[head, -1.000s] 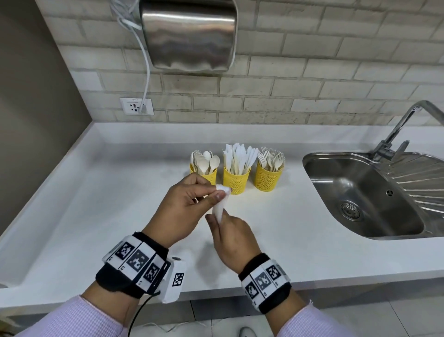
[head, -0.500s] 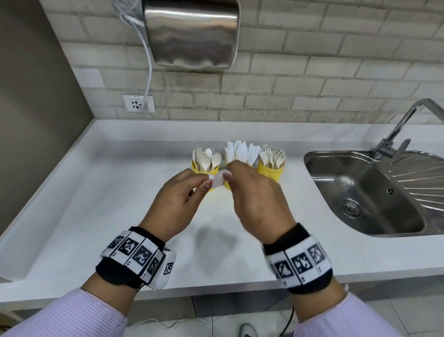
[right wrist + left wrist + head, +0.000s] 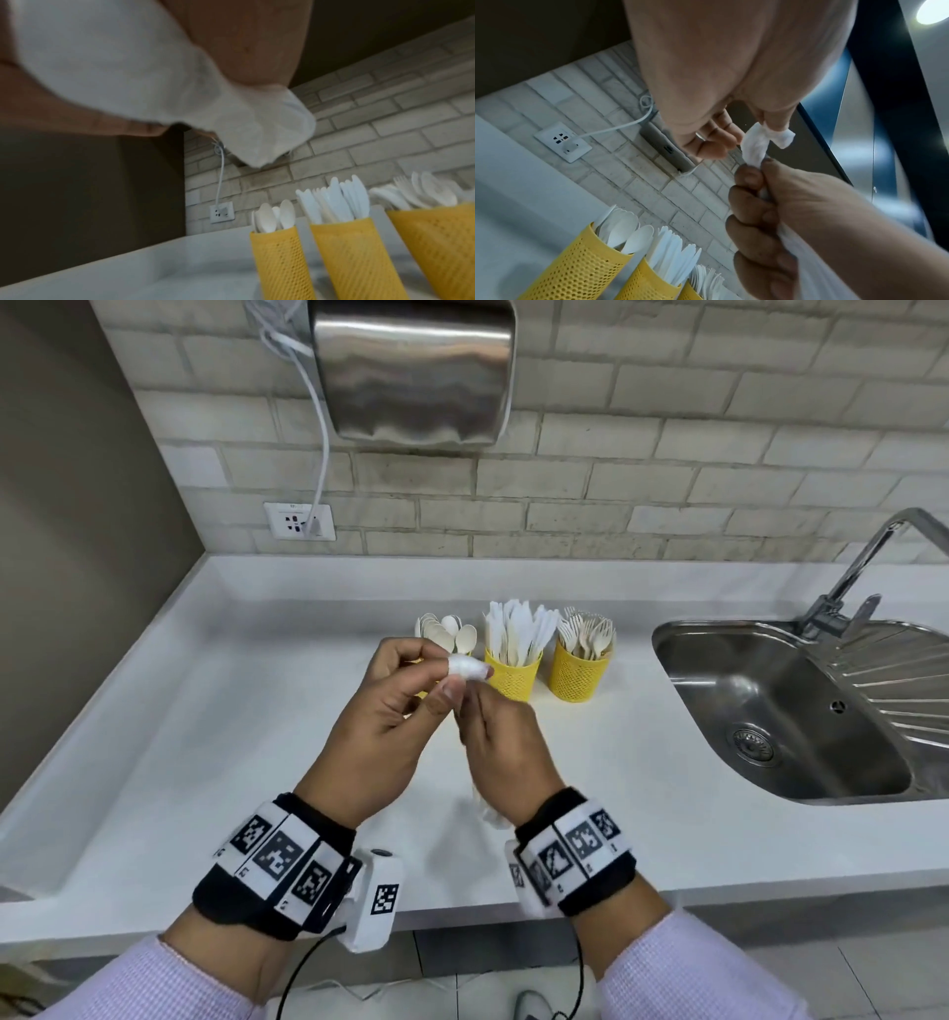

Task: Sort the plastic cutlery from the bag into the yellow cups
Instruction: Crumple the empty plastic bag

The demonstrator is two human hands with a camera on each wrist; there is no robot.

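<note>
**Bag wound up, cups full**

With all three cups (image 3: 513, 677) already stocked, both hands twist the bag (image 3: 467, 668) above the counter. Left hand (image 3: 380, 737) pinches its top; right hand (image 3: 506, 752) clenches the tail. Sorting looks done; next, set it aside.

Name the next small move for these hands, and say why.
Probably finish winding the empty bag into a wad and set it aside: both the left hand and right hand grip it, and the three yellow cups already hold sorted spoons, knives and forks.
</note>
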